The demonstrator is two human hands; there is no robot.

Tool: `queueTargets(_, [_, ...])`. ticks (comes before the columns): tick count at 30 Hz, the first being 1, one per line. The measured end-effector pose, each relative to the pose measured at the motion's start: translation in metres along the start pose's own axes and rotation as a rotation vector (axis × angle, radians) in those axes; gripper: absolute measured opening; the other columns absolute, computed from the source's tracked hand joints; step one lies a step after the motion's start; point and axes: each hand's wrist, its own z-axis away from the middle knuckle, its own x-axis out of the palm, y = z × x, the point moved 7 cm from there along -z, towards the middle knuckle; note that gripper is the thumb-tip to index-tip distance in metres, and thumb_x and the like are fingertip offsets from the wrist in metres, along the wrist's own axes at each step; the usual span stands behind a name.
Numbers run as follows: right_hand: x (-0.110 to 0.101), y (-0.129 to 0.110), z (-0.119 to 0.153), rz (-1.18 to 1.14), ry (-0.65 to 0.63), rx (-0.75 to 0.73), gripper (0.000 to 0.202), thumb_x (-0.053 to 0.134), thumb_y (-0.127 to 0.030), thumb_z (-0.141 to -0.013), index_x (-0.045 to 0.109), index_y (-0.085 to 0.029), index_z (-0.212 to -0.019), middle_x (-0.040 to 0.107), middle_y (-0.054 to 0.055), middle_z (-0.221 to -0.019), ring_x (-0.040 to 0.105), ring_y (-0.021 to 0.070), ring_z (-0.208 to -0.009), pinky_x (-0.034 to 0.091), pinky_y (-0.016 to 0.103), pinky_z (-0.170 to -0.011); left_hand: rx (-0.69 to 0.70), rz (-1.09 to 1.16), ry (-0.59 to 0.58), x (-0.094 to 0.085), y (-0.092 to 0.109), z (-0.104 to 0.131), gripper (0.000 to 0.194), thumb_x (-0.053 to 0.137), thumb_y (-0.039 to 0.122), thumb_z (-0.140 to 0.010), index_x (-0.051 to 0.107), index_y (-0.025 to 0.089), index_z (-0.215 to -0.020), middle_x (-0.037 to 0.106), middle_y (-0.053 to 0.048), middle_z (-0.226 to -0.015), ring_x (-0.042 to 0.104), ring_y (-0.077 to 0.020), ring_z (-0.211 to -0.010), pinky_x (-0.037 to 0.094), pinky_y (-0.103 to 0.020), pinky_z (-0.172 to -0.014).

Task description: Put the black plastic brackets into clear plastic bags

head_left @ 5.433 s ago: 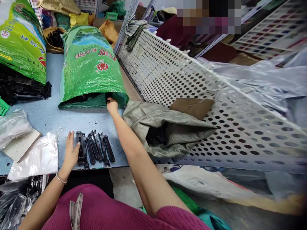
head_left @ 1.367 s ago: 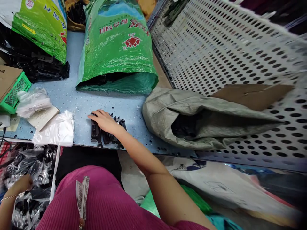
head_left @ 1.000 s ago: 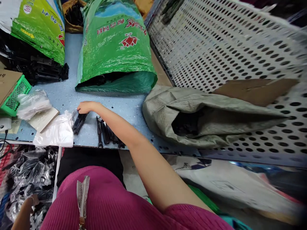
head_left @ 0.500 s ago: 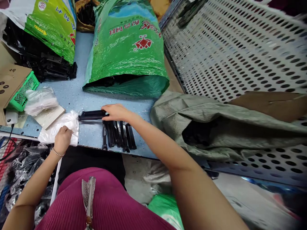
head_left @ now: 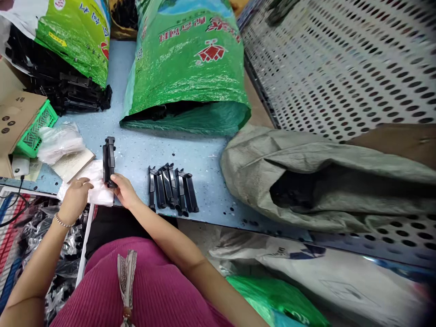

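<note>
My right hand grips one end of black plastic parts, held upright together over the right side of a stack of clear plastic bags. Close beside it on the left, my left hand is closed with curled fingers at the bags, pinching the plastic; the exact pinch is hard to see. A row of several more black plastic parts lies on the blue table to the right, near the front edge.
A green woven sack of black parts stands at the back, another sack at back left. A grey sack lies right, against a perforated panel. A green basket and bundled bags are at left; wrapped parts sit below.
My right hand has moved left from the row to the bags, turning the black parts from lying sideways to upright. My left hand has shifted slightly left.
</note>
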Motion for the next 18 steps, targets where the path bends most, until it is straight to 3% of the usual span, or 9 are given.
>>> queueTargets(1, [-0.005,-0.002,0.004,-0.004,0.008,-0.044,0.041,0.087,-0.046,-0.070,0.066,-0.017,-0.092,0.072,0.001,-0.080,0.069,0.0156,-0.076,0.056,0.026,-0.071,0.032,-0.107,-0.032,-0.001,0.000,0.001,0.033,0.044,0.009,-0.087,0.073,0.014,-0.102,0.071,-0.019,-0.123,0.065,-0.0321,-0.119,0.051,-0.052,-0.105])
queueTargets(3, [-0.009,-0.003,0.018,-0.047,-0.112,-0.007,0.041,0.083,-0.049,-0.075,0.065,-0.018,-0.095,0.073,0.001,-0.082,0.065,0.0135,-0.067,0.056,0.026,-0.066,0.052,-0.171,-0.051,-0.005,-0.005,-0.003,0.041,0.043,0.007,-0.087,0.072,0.012,-0.117,0.069,-0.020,-0.129,0.064,-0.0324,-0.123,0.051,-0.052,-0.109])
queueTargets(4, [-0.008,0.001,0.028,-0.080,-0.220,0.087,0.041,0.078,-0.053,-0.079,0.064,-0.018,-0.095,0.072,0.001,-0.081,0.062,0.0125,-0.061,0.055,0.027,-0.061,0.049,-0.138,-0.042,-0.007,-0.009,-0.008,0.043,0.045,0.009,-0.088,0.069,0.012,-0.124,0.067,-0.019,-0.133,0.065,-0.0309,-0.123,0.052,-0.050,-0.109])
queueTargets(7, [-0.005,0.028,0.064,-0.203,-0.525,0.553,0.049,0.058,-0.062,-0.092,0.063,-0.013,-0.096,0.065,0.000,-0.070,0.042,0.0062,-0.041,0.044,0.023,-0.046,0.014,0.047,-0.015,-0.012,-0.023,-0.018,0.050,0.050,0.014,-0.090,0.060,0.015,-0.139,0.059,-0.017,-0.145,0.069,-0.0244,-0.114,0.060,-0.041,-0.097])
queueTargets(9, [-0.009,0.044,0.077,-0.287,-0.569,0.781,0.056,0.049,-0.064,-0.096,0.062,-0.009,-0.099,0.056,-0.004,-0.062,0.026,0.0024,-0.037,0.035,0.018,-0.041,0.018,0.109,-0.011,-0.013,-0.024,-0.016,0.055,0.049,0.014,-0.092,0.054,0.016,-0.146,0.054,-0.017,-0.150,0.069,-0.0232,-0.115,0.061,-0.040,-0.096])
queueTargets(11, [-0.013,0.054,0.075,-0.349,-0.527,0.864,0.059,0.045,-0.064,-0.097,0.062,-0.008,-0.100,0.050,-0.007,-0.059,0.017,0.0014,-0.036,0.029,0.016,-0.040,0.085,0.106,-0.015,-0.010,-0.011,-0.003,0.059,0.046,0.012,-0.094,0.049,0.019,-0.152,0.052,-0.017,-0.154,0.061,-0.0255,-0.132,0.054,-0.044,-0.110])
queueTargets(14, [-0.015,0.060,0.061,-0.317,-0.403,0.798,0.055,0.045,-0.065,-0.097,0.060,-0.012,-0.093,0.047,-0.008,-0.058,0.016,0.0026,-0.038,0.028,0.017,-0.040,0.273,0.114,-0.108,0.008,0.030,0.028,0.068,0.041,0.005,-0.095,0.039,0.025,-0.160,0.051,-0.012,-0.157,0.047,-0.0240,-0.148,0.043,-0.045,-0.122])
queueTargets(16, [-0.019,0.056,0.053,-0.176,-0.268,0.638,0.051,0.052,-0.066,-0.094,0.058,-0.016,-0.085,0.049,-0.007,-0.058,0.023,0.0042,-0.039,0.030,0.019,-0.043,0.370,0.144,-0.178,0.020,0.058,0.046,0.074,0.039,0.002,-0.094,0.032,0.028,-0.163,0.049,-0.011,-0.158,0.048,-0.0220,-0.147,0.046,-0.042,-0.120])
queueTargets(18, [-0.021,0.045,0.052,0.052,-0.164,0.414,0.047,0.061,-0.064,-0.091,0.059,-0.018,-0.083,0.054,-0.004,-0.063,0.035,0.0063,-0.045,0.035,0.021,-0.048,0.399,0.143,-0.173,0.023,0.079,0.057,0.072,0.046,0.005,-0.095,0.032,0.026,-0.163,0.050,-0.014,-0.156,0.051,-0.0236,-0.144,0.051,-0.041,-0.116])
